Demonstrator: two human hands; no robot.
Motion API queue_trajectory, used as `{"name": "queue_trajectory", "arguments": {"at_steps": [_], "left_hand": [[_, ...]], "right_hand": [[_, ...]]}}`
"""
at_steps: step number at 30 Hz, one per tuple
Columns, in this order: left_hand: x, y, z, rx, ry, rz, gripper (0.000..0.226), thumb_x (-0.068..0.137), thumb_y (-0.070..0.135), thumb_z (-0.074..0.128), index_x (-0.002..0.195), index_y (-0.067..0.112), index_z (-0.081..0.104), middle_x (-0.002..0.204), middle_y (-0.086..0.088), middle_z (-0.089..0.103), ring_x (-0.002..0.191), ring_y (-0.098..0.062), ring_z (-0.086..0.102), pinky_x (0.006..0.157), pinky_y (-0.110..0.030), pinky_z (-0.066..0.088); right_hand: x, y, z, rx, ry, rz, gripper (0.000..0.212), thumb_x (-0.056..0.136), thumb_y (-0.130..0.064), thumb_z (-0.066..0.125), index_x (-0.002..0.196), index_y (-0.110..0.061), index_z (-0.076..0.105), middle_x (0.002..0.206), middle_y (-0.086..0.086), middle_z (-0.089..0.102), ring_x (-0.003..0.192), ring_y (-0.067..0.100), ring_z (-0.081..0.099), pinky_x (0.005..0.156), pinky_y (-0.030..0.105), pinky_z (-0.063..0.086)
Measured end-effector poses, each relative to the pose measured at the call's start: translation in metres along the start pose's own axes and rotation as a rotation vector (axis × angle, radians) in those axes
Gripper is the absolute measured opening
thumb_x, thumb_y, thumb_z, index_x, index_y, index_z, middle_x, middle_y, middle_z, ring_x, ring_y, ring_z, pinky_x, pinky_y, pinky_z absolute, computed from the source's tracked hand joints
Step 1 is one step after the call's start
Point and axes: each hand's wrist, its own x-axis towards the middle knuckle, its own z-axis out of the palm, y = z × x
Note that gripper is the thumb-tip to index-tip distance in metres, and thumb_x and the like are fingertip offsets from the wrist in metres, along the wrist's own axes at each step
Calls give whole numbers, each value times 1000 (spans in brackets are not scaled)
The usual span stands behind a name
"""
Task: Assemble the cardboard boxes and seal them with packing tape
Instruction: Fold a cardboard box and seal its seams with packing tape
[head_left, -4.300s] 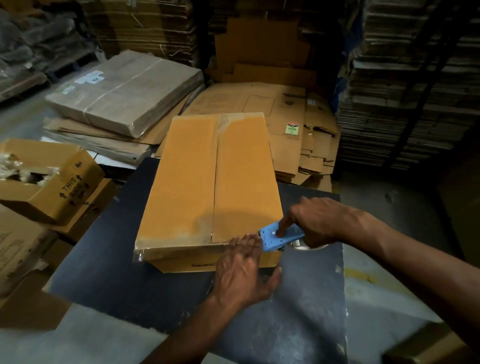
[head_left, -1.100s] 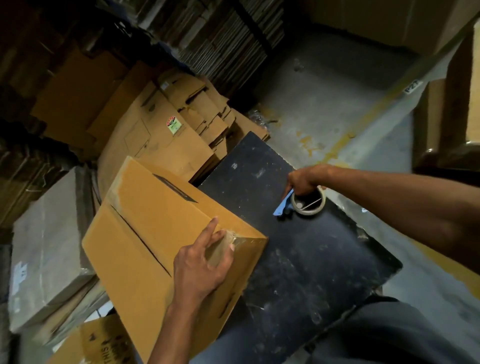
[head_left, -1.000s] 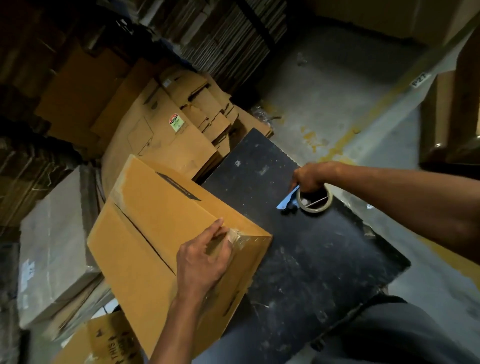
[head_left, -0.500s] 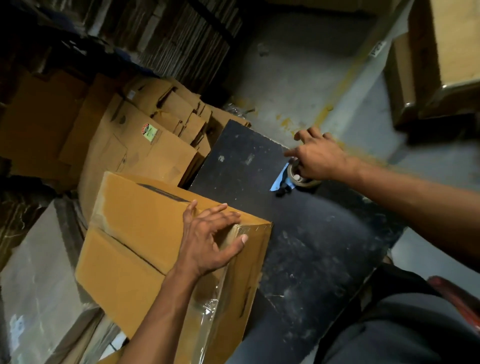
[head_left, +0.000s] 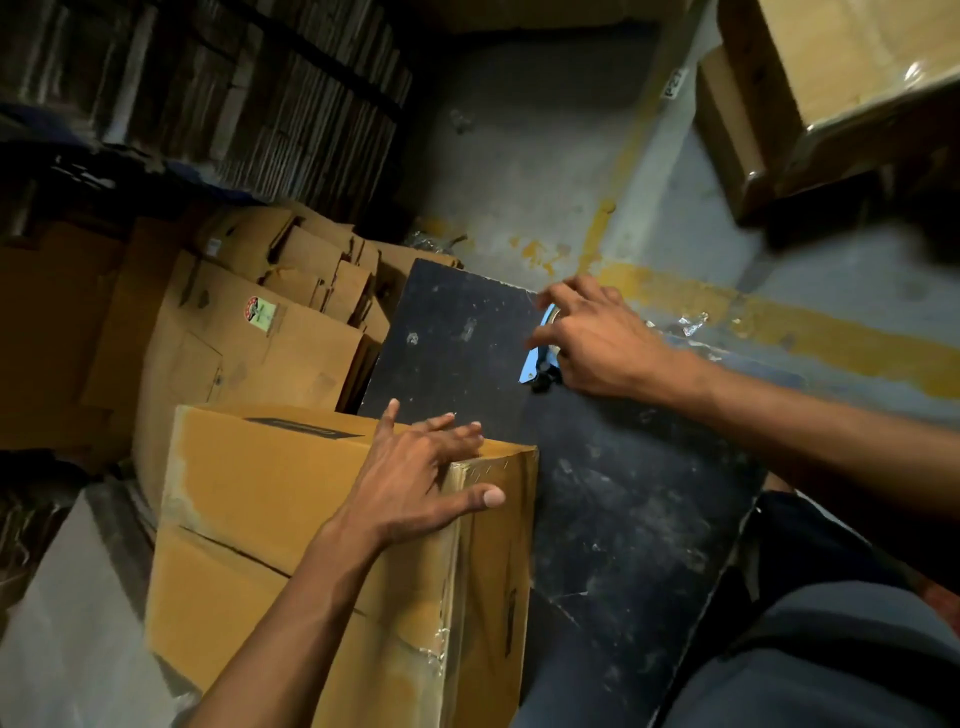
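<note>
A taped cardboard box sits tilted at the left edge of the black table, with clear tape along its near corner. My left hand lies flat on that corner. Its fingers are spread on the top face and the thumb reaches over the edge onto the side. My right hand hovers over the blue tape dispenser at the table's far edge. Those fingers are spread too, and the palm hides most of the tape roll.
Flattened cartons are piled behind the box, and bundled cardboard stacks stand along the back left. Assembled boxes are stacked at the top right. A wrapped bundle lies lower left. My grey-trousered leg is at the table's right.
The box has gone from flat on the table to tilted at its left edge. My left hand's grip has flattened out. My right hand set the dispenser down and spread its fingers.
</note>
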Motion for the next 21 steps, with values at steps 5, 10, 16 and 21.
{"name": "queue_trajectory", "arguments": {"at_steps": [5,10,16,21], "left_hand": [[-29,-13,22,-192,370,25,76,98,79,26,129,27,72,134,12,68,135,-4,53,125,-57,17],[-18,-12,42,-141,553,4,40,107,38,39,102,26,77,103,16,75,102,-5,65,112,-55,33],[-17,-5,53,-136,639,-36,44,108,36,33,95,23,73,87,9,70,86,-14,60,92,-46,37],[-15,-11,59,-170,656,-9,50,108,43,25,93,24,69,82,11,62,81,-12,54,91,-47,39]], "right_hand": [[-19,-10,14,199,-70,-126,54,80,-9,62,127,-34,71,132,-3,60,119,24,48,94,49,49],[-38,-32,37,520,-213,-138,76,75,5,54,142,-31,60,148,-5,54,139,14,46,112,40,44],[-75,-75,85,1013,-10,42,76,83,12,56,149,-25,53,148,-12,56,139,5,50,113,41,48],[-94,-108,115,1147,318,149,74,75,5,52,143,-23,55,143,-8,61,138,5,52,114,40,46]]}}
